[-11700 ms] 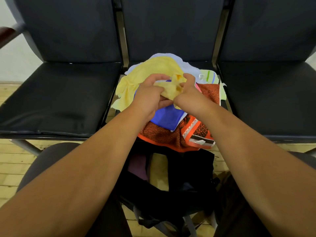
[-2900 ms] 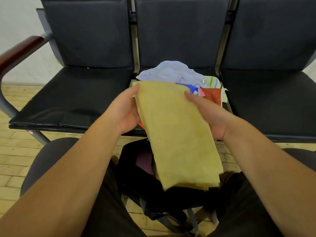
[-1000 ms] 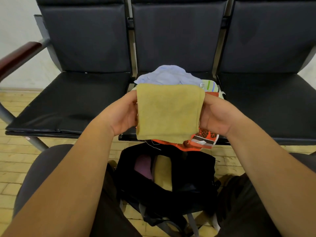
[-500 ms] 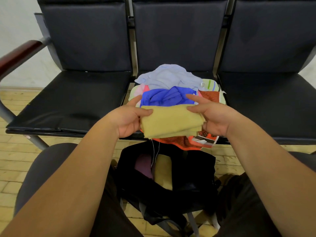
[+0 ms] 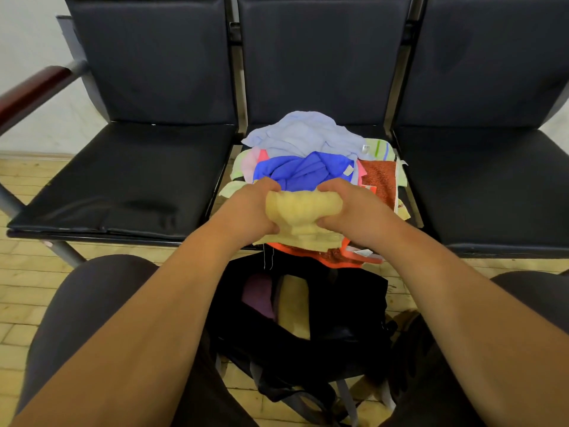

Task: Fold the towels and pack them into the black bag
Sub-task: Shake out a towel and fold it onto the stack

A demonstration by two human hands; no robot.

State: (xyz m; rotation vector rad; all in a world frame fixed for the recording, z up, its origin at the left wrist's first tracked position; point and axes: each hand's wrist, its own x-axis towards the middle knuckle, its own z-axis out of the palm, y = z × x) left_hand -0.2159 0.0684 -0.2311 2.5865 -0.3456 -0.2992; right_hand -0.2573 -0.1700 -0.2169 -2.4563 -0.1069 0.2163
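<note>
Bare forearms [image 5: 184,291], dark grey trousers [image 5: 89,300]

— What's that row against the wall?
— Three black padded seats joined on one frame. Take the middle seat [image 5: 323,57] as your mark: its back stands upright, dark and faintly creased.
— And either side of it?
— The left seat [image 5: 123,180] has a shiny, wrinkled cushion; the right seat [image 5: 492,186] looks smoother. A grey metal post [image 5: 238,72] runs up between the backs.
— Anything at the end?
— Far left of the middle seat, a reddish-brown armrest [image 5: 34,87], with a white wall [image 5: 30,26] behind it. Below and left, a slanted grey leg [image 5: 66,252] meets a floor [image 5: 24,288] of pale yellow wood blocks.
</note>
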